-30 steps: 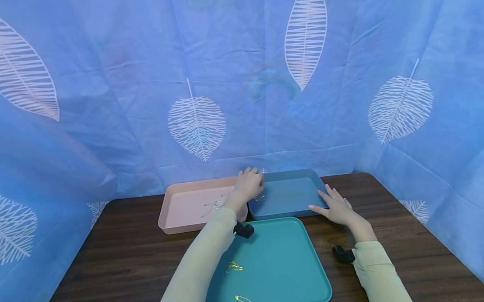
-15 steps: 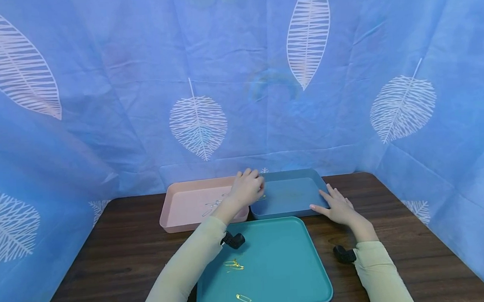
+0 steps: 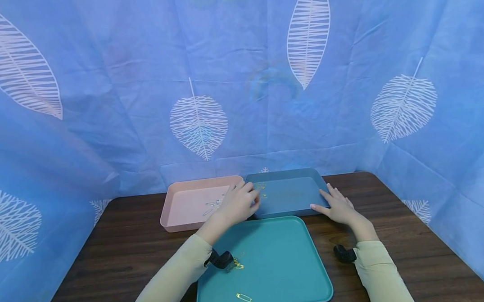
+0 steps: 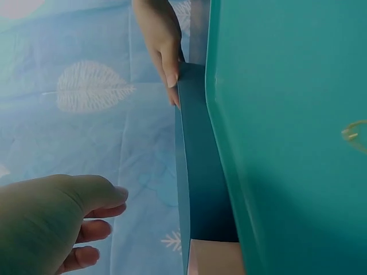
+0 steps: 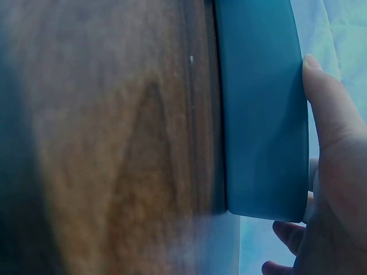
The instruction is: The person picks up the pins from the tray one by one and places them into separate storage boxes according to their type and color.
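Observation:
My left hand hovers over the seam between the pink tray and the blue tray. Its fingers are loosely curled, and the left wrist view shows nothing between them. Several gold safety pins lie at the left end of the blue tray. Silver pins are in the pink tray, partly hidden by that hand. With fingers spread, my right hand rests at the blue tray's right front corner, its thumb on the rim.
Closer to me lies a teal tray bearing a single gold safety pin and a small heap of gold pins, partly covered by the left wrist camera. A blue leaf-patterned curtain stands behind the dark wooden table.
My left hand has drawn back toward me and down from over the blue tray's left end, baring more gold pins there. The right hand has stayed at the corner.

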The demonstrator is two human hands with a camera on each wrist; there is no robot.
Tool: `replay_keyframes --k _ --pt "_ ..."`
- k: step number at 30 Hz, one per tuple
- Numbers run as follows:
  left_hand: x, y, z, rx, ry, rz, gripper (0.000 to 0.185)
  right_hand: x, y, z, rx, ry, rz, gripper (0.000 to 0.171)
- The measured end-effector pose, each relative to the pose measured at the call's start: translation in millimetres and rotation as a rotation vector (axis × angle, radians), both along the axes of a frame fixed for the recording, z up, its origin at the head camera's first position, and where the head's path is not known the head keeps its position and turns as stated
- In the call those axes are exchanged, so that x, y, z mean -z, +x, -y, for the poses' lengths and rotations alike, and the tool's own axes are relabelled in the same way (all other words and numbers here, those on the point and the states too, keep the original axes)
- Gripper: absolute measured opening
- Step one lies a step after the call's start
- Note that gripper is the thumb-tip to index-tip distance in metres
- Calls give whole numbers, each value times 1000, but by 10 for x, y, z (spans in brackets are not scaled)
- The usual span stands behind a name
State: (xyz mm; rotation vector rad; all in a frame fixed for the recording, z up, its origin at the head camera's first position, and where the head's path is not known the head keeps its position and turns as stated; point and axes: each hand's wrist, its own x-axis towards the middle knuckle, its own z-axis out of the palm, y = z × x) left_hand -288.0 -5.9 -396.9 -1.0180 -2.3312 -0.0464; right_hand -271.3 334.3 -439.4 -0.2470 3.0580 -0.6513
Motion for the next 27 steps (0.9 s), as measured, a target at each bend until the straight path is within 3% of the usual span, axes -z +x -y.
replay_keyframes --k 15,27 --pt "143 368 414 -45 95 242 8 10 -33 -15 0 11 1 87" --pt "278 593 730 -43 100 300 10 13 -10 -8 1 -20 -24 92"
